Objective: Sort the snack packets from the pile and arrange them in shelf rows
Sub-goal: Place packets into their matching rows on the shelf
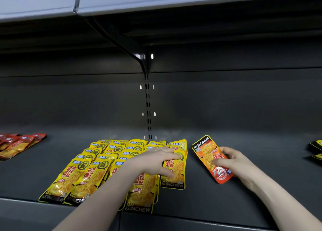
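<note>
Dark shelf; left hand hides yellow packets; right hand pinches orange packet.

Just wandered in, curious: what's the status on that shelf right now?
Left hand flat on the yellow packets. Right hand holding an orange packet, upside down, beside them. Red packets far left. Nothing in the way.

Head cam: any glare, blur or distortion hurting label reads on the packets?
Head view: wide-angle bowing bends the upper shelf edge; dim, dark back panel; soft glare on the glossy yellow packets, front labels still readable; orange packet in the right hand sharp; red packets at far left soft and stretched.
</note>
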A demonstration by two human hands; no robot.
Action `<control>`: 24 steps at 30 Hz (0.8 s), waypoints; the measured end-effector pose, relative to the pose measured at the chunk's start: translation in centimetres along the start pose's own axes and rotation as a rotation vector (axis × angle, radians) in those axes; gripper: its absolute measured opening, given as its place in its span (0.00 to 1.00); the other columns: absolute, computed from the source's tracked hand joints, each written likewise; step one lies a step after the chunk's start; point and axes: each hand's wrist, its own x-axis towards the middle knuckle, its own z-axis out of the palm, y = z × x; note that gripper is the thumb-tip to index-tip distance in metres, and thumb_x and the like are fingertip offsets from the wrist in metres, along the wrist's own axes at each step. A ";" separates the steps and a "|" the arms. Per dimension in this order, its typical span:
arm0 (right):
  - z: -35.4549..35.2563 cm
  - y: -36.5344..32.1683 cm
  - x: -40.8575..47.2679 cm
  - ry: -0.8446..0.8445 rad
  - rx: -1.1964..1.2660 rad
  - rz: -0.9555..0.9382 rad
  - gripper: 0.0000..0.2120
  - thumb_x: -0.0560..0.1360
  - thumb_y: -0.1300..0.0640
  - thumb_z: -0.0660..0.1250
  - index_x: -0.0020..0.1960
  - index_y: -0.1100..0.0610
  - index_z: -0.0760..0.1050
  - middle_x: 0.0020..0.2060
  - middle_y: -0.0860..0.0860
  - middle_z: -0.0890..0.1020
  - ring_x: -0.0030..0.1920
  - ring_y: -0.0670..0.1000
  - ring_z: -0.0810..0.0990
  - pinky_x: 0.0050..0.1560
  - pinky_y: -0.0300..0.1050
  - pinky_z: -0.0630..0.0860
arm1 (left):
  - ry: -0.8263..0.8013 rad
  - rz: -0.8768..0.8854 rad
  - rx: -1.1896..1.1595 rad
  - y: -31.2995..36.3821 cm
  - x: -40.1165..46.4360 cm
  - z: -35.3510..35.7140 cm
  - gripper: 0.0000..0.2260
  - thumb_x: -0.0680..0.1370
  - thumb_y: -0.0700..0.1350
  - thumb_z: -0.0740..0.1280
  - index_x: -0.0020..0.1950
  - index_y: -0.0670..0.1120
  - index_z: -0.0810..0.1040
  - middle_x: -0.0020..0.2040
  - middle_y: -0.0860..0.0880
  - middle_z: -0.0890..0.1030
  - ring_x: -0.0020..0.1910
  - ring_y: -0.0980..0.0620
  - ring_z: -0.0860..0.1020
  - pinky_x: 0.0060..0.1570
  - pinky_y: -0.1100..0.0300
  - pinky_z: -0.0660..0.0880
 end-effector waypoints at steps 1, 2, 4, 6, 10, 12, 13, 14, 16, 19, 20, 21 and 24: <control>0.0 0.0 0.0 -0.003 0.003 -0.001 0.11 0.71 0.69 0.68 0.52 0.59 0.77 0.46 0.58 0.84 0.39 0.55 0.83 0.40 0.44 0.78 | 0.001 0.000 -0.003 0.0 0.0 0.0 0.29 0.77 0.57 0.65 0.76 0.58 0.57 0.78 0.54 0.51 0.77 0.53 0.48 0.73 0.57 0.48; 0.1 0.0 0.0 -0.005 0.008 -0.001 0.11 0.71 0.69 0.68 0.52 0.59 0.77 0.45 0.58 0.84 0.39 0.55 0.83 0.40 0.44 0.78 | 0.002 0.000 -0.009 0.1 0.0 0.0 0.29 0.77 0.57 0.65 0.76 0.58 0.58 0.78 0.54 0.52 0.77 0.53 0.49 0.73 0.57 0.48; 0.1 0.0 0.0 -0.015 0.029 -0.001 0.11 0.71 0.69 0.68 0.52 0.59 0.77 0.44 0.56 0.84 0.38 0.54 0.83 0.38 0.43 0.78 | 0.019 -0.006 -0.040 0.2 0.0 0.0 0.28 0.77 0.57 0.65 0.75 0.59 0.59 0.78 0.54 0.53 0.77 0.54 0.49 0.73 0.57 0.49; 0.1 0.0 0.0 -0.036 0.053 -0.001 0.11 0.71 0.69 0.68 0.52 0.59 0.77 0.43 0.56 0.84 0.37 0.54 0.83 0.38 0.43 0.78 | 0.070 -0.020 -0.100 0.4 -0.2 -0.1 0.26 0.78 0.56 0.64 0.75 0.58 0.61 0.78 0.55 0.55 0.76 0.55 0.51 0.72 0.58 0.50; 0.3 -0.2 -0.1 -0.041 0.085 -0.031 0.12 0.70 0.69 0.69 0.51 0.58 0.78 0.42 0.55 0.84 0.37 0.54 0.83 0.39 0.45 0.78 | 0.246 -0.087 -0.099 0.4 -0.9 -0.6 0.23 0.79 0.56 0.63 0.73 0.54 0.65 0.73 0.54 0.65 0.73 0.53 0.61 0.69 0.59 0.59; 0.5 -0.5 -0.2 -0.027 0.105 -0.047 0.13 0.69 0.69 0.71 0.51 0.58 0.78 0.41 0.56 0.84 0.35 0.54 0.83 0.36 0.43 0.77 | 0.314 -0.145 -0.074 0.0 -1.6 -0.8 0.23 0.79 0.56 0.63 0.72 0.53 0.67 0.70 0.52 0.69 0.70 0.52 0.65 0.68 0.57 0.63; 0.8 -0.7 -0.2 -0.025 0.114 -0.057 0.13 0.69 0.69 0.71 0.51 0.59 0.78 0.40 0.56 0.84 0.34 0.53 0.82 0.34 0.42 0.77 | 0.345 -0.186 -0.067 -0.4 -2.0 -0.9 0.22 0.78 0.55 0.63 0.72 0.53 0.68 0.68 0.52 0.70 0.68 0.51 0.67 0.67 0.57 0.64; 1.0 -0.9 -0.3 -0.026 0.122 -0.068 0.12 0.69 0.69 0.71 0.50 0.59 0.78 0.39 0.56 0.84 0.33 0.52 0.82 0.33 0.41 0.77 | 0.380 -0.228 -0.065 -0.7 -2.5 -1.1 0.21 0.78 0.55 0.63 0.71 0.53 0.69 0.67 0.52 0.71 0.68 0.51 0.68 0.66 0.57 0.65; 1.8 -1.5 -0.3 -0.028 0.136 -0.090 0.11 0.68 0.69 0.71 0.49 0.59 0.78 0.37 0.55 0.84 0.31 0.51 0.82 0.32 0.41 0.77 | 0.454 -0.299 -0.057 -1.5 -3.7 -1.3 0.20 0.78 0.54 0.64 0.70 0.52 0.70 0.66 0.51 0.72 0.66 0.50 0.69 0.64 0.56 0.67; 3.8 -2.8 -0.1 -0.036 0.166 -0.116 0.11 0.68 0.69 0.72 0.47 0.60 0.78 0.34 0.53 0.84 0.30 0.49 0.82 0.30 0.39 0.76 | 0.533 -0.374 -0.034 -3.1 -6.0 -1.3 0.18 0.78 0.53 0.64 0.67 0.52 0.72 0.63 0.50 0.74 0.64 0.49 0.70 0.62 0.55 0.68; 4.7 -3.2 -0.1 -0.040 0.174 -0.122 0.11 0.67 0.69 0.73 0.47 0.59 0.78 0.33 0.52 0.84 0.29 0.48 0.82 0.29 0.38 0.76 | 0.555 -0.395 -0.034 -3.8 -6.8 -1.2 0.18 0.78 0.53 0.65 0.67 0.52 0.73 0.62 0.50 0.75 0.64 0.49 0.71 0.62 0.55 0.69; 5.8 -3.7 -0.1 -0.047 0.180 -0.129 0.11 0.67 0.68 0.73 0.46 0.59 0.78 0.33 0.51 0.84 0.29 0.47 0.82 0.28 0.37 0.76 | 0.570 -0.419 -0.039 -4.6 -7.8 -1.2 0.17 0.77 0.52 0.65 0.66 0.51 0.74 0.61 0.50 0.75 0.63 0.48 0.71 0.61 0.55 0.69; 10.0 -5.2 0.0 -0.071 0.188 -0.150 0.11 0.66 0.68 0.74 0.46 0.59 0.79 0.32 0.51 0.84 0.29 0.47 0.82 0.29 0.37 0.76 | 0.595 -0.457 -0.052 -7.5 -11.1 -1.1 0.16 0.76 0.52 0.66 0.64 0.51 0.75 0.59 0.49 0.77 0.62 0.48 0.72 0.61 0.53 0.69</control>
